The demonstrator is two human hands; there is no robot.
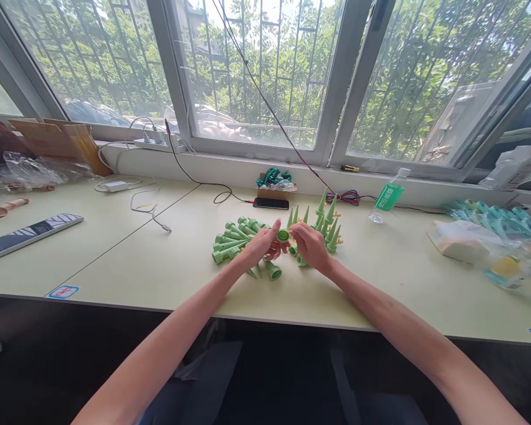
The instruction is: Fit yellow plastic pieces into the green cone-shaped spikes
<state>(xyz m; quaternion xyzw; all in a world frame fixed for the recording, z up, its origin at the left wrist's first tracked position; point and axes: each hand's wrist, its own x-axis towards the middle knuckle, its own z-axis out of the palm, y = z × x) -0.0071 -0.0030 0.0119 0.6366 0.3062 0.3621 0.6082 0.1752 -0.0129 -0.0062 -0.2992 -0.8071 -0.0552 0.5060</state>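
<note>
My left hand (265, 242) is closed around a green plant watering spike (283, 236), whose round open end faces me. Close against the side of that spike, my right hand (310, 243) has its fingers pinched together; what is between them is too small to make out. To the left of my hands lies a fan of green watering spikes (223, 254) on their sides. Upright spikes (331, 211), several with small yellow valves (338, 228) on their sides, stand behind and right of my right hand. A single spike (273, 271) lies in front of my left hand.
Behind the spikes are a black phone (271, 203) and a small box (277, 190) with green material. A water bottle (387, 198) stands right, near a tissue pack (458, 241) and bagged teal parts (498, 215). Cables (153, 209) and a striped flat device (30, 235) lie left.
</note>
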